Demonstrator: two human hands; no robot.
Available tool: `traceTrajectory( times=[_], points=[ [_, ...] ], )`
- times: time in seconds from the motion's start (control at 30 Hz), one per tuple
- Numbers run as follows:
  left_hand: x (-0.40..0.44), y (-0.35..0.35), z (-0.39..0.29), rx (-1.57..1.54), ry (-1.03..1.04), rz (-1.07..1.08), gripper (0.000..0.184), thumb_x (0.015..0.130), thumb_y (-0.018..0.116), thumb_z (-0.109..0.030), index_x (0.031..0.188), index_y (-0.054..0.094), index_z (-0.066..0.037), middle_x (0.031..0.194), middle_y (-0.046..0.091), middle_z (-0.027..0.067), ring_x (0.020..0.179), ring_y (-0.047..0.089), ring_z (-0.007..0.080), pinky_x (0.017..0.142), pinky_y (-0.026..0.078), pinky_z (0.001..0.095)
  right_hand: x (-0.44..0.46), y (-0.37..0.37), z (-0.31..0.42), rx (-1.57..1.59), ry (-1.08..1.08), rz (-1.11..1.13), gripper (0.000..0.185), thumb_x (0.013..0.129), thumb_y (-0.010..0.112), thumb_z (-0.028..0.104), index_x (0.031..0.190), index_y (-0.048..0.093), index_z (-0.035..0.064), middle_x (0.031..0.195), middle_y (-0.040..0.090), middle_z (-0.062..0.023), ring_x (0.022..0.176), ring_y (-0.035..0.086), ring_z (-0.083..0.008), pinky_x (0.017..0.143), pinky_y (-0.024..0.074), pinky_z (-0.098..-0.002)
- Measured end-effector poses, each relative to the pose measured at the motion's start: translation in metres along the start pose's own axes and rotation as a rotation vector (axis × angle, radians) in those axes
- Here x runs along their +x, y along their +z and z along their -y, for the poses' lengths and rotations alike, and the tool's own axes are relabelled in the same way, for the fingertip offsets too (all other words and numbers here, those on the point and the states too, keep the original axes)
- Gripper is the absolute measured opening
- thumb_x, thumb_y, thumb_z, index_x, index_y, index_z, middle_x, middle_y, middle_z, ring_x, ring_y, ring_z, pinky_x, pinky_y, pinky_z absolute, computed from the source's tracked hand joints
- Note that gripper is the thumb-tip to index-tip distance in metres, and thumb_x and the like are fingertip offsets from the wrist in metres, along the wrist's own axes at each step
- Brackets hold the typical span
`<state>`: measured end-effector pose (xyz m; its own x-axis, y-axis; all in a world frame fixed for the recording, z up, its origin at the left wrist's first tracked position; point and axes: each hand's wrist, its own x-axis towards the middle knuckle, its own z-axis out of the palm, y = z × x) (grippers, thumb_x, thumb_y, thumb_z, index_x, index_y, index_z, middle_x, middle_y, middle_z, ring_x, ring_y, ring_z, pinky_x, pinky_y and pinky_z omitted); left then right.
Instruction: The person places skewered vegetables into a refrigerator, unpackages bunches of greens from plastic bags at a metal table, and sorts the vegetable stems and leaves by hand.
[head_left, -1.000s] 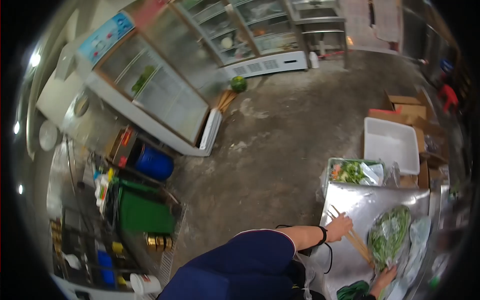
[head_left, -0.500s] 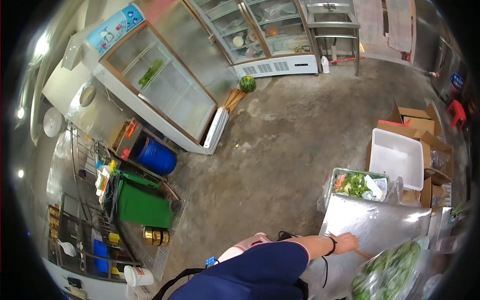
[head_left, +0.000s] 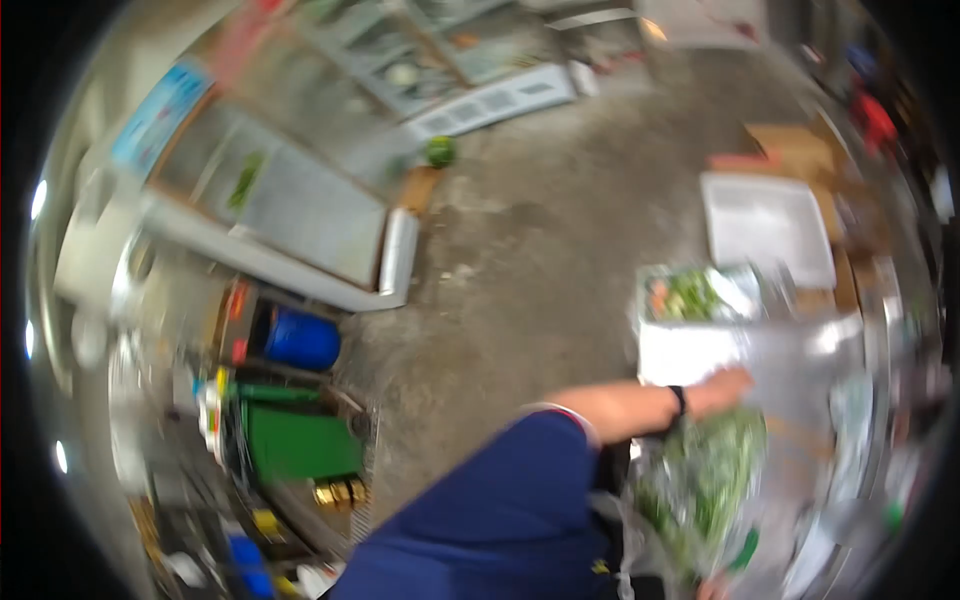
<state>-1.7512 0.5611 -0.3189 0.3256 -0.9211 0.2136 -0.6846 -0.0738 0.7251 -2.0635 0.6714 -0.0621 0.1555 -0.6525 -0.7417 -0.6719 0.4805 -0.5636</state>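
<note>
My left hand [head_left: 722,390], with a dark band at the wrist, is over the metal table [head_left: 690,352]. Motion smears its fingers, so their grip cannot be made out. Just below it is a clear plastic bag of leafy greens [head_left: 705,480]; whether the hand touches the bag is unclear. Only a small blurred part of my right hand [head_left: 712,588] shows at the bottom edge, by the bag's lower end. Close to that hand is a narrow green object [head_left: 745,550] of unclear kind. Faint tan strips [head_left: 800,440] show on the table right of the bag.
Beyond the table are a clear tub of cut vegetables [head_left: 690,295], a white bin [head_left: 765,225] and cardboard boxes [head_left: 800,150]. Left across the concrete floor stand a green wheeled bin [head_left: 300,440], a blue barrel [head_left: 300,338] and glass-door fridges [head_left: 310,225]. A watermelon [head_left: 440,151] lies nearby.
The view has shifted and blurred. The bag of greens has moved left, closer to my body, below my left hand. The thin wooden stick earlier in my left hand no longer shows there.
</note>
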Motion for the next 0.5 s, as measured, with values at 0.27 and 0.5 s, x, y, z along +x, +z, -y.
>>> traceTrajectory(
  times=[0.27, 0.5],
  points=[
    [-0.055, -0.173, -0.046, 0.323, -0.100, -0.273, 0.020, 0.070, 0.060, -0.007, 0.088, 0.057, 0.001, 0.089, 0.056, 0.0135, 0.078, 0.054, 0.0299, 0.072, 0.042, 0.0394, 0.151, 0.055, -0.076, 0.298, -0.479, -0.438, 0.024, 0.072, 0.065, 0.007, 0.094, 0.057, 0.0010, 0.083, 0.061, -0.0059, 0.076, 0.058, -0.0122, 0.069, 0.0459, -0.0249],
    [-0.099, -0.085, -0.161, -0.182, 0.167, 0.642, 0.012, 0.076, 0.058, -0.006, 0.088, 0.059, -0.003, 0.083, 0.056, 0.0114, 0.072, 0.056, 0.0234, 0.062, 0.045, 0.0293, 0.146, 0.075, -0.080, 0.533, -0.353, -0.409, 0.019, 0.073, 0.056, -0.002, 0.092, 0.057, 0.0013, 0.081, 0.061, -0.0054, 0.073, 0.057, -0.0098, 0.066, 0.0452, -0.0220]
  ],
)
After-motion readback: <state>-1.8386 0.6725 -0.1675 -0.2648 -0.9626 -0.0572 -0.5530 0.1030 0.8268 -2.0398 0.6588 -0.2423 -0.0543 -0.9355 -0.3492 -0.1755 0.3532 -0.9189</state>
